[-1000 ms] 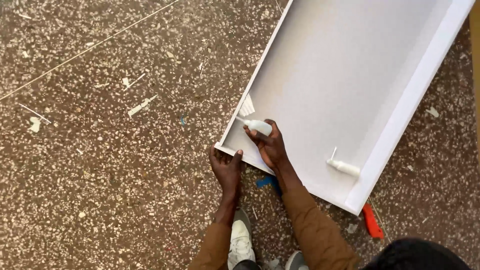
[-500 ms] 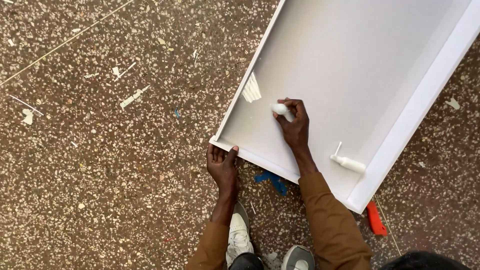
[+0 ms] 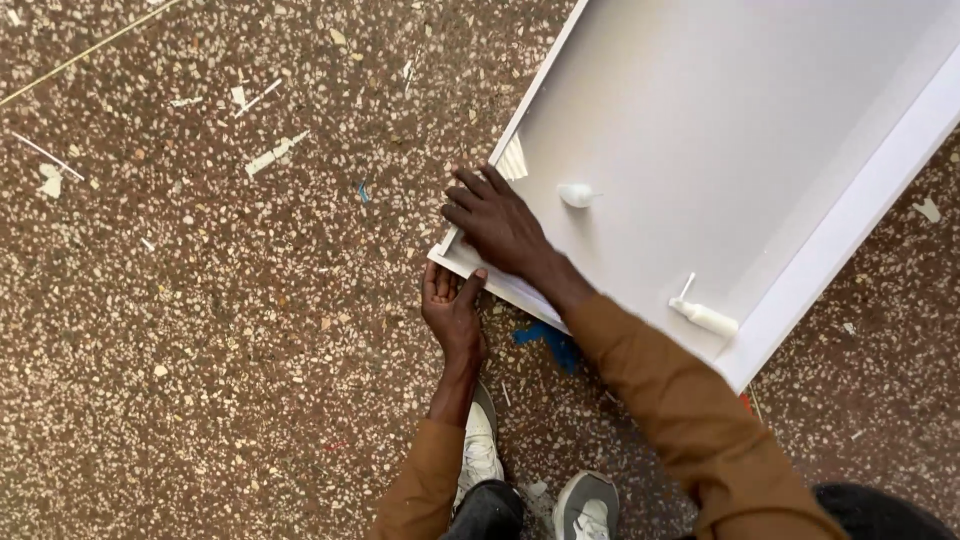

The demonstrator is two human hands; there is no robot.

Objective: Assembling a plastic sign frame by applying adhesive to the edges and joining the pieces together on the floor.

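Here, a white panel [image 3: 760, 130] with raised edges lies on a speckled floor [image 3: 200, 350]. The right hand [image 3: 500, 222] rests flat, fingers spread, on its near corner; the left hand [image 3: 450, 308] grips that corner's edge from below. A tube [image 3: 705, 317] and a small cap [image 3: 576, 195] lie loose on the panel.

White panel [image 3: 760, 130] cut off by the top and right edges; full extent not visible. Near corner covered by the right hand [image 3: 500, 225] and left hand [image 3: 450, 312]. Blue scrap [image 3: 545, 340] mostly hidden under the panel's edge and the sleeve [image 3: 680, 400]. Small white piece [image 3: 576, 195] too small to identify. Shoes [image 3: 585, 505] cropped at the bottom.
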